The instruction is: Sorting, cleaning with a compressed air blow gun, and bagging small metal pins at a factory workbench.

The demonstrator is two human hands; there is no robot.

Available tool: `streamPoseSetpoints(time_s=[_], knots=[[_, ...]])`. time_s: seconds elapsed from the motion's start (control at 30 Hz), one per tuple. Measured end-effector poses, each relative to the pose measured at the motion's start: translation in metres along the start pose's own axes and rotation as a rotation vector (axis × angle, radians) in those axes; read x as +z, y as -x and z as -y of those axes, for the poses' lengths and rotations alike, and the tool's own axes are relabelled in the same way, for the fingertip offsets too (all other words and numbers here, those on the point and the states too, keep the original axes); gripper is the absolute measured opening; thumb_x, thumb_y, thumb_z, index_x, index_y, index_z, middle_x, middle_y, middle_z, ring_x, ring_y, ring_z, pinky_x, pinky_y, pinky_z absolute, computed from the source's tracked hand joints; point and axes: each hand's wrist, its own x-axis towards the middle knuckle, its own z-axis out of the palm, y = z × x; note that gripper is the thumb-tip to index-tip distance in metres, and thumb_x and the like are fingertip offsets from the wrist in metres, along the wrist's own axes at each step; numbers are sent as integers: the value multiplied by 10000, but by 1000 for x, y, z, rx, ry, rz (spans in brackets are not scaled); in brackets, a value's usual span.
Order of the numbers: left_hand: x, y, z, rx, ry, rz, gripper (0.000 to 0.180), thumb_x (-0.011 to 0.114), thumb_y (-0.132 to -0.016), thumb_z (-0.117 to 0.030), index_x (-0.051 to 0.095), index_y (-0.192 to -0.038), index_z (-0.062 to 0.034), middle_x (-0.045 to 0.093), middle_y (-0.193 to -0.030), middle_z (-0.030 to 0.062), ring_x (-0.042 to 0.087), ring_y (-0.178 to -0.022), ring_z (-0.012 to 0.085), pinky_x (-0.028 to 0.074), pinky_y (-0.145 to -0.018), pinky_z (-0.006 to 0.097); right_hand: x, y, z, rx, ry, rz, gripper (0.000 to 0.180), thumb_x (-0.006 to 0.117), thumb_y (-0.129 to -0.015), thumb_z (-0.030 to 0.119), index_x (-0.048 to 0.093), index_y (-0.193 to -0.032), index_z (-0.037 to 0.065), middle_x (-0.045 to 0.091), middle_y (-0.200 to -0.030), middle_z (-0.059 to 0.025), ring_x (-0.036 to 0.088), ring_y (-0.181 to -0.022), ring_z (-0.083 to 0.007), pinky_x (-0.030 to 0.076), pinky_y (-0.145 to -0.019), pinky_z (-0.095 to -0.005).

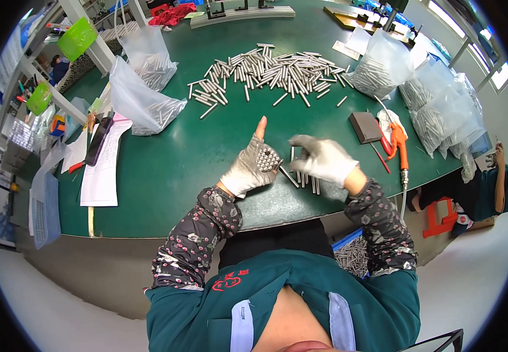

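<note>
My left hand [253, 165], in a white glove with bare fingertips, is closed round a bundle of metal pins [267, 159], their round ends facing up and the thumb sticking out. Just to its right is my right hand [326, 159], also gloved and smeared by motion. Its fingers curl over several loose metal pins [308, 183] near the front edge of the green table [183, 158]. Whether a pin is between those fingers I cannot make out. Farther back lies a wide pile of the same pins [271, 71].
Plastic bags of pins stand at left [142, 97] and right [380, 64], with more bags [442, 111] along the right edge. An orange air gun [402, 146] and a dark block [365, 127] lie at right. Papers [106, 167] are at left. A blue bin of pins [352, 256] sits below.
</note>
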Motion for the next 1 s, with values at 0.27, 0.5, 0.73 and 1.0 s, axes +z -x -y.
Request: streamPoseSetpoints(time_s=[0.27,0.5,0.73,1.0], knots=[[-3,2,13,157,-528,-92,1182,792,-567,-249,-32,-1396,-71,555,-1016,36,541,-917,157,284,-980,372,39,-12,10,-151,-156,-25,532,679,-707,263,513,-1159,37,608,-971,-192,612,-862,-300,477,-766,-332],[-11,7,1,111,-1072,-43,1146,794,-485,-444,188,-1359,-17,564,-1050,61,460,-1102,228,157,-1050,464,42,-12,11,-121,-202,-36,514,701,-696,234,530,-1115,-10,618,-955,-182,622,-858,-263,483,-760,-318],[-10,12,-2,55,-284,-111,967,812,-544,-181,275,-1342,-77,587,-877,22,552,-805,150,459,-763,257,60,-24,19,-209,-426,-64,536,685,-731,221,473,-1145,-46,613,-911,-124,610,-753,-182,488,-708,-275],[-4,13,-28,163,164,-278,725,718,-612,55,360,-1233,-50,554,-770,-8,525,-725,81,446,-701,231,70,-14,30,400,-1546,56,540,492,-876,361,349,-1272,23,553,-1046,-147,568,-920,-216,464,-822,-358]])
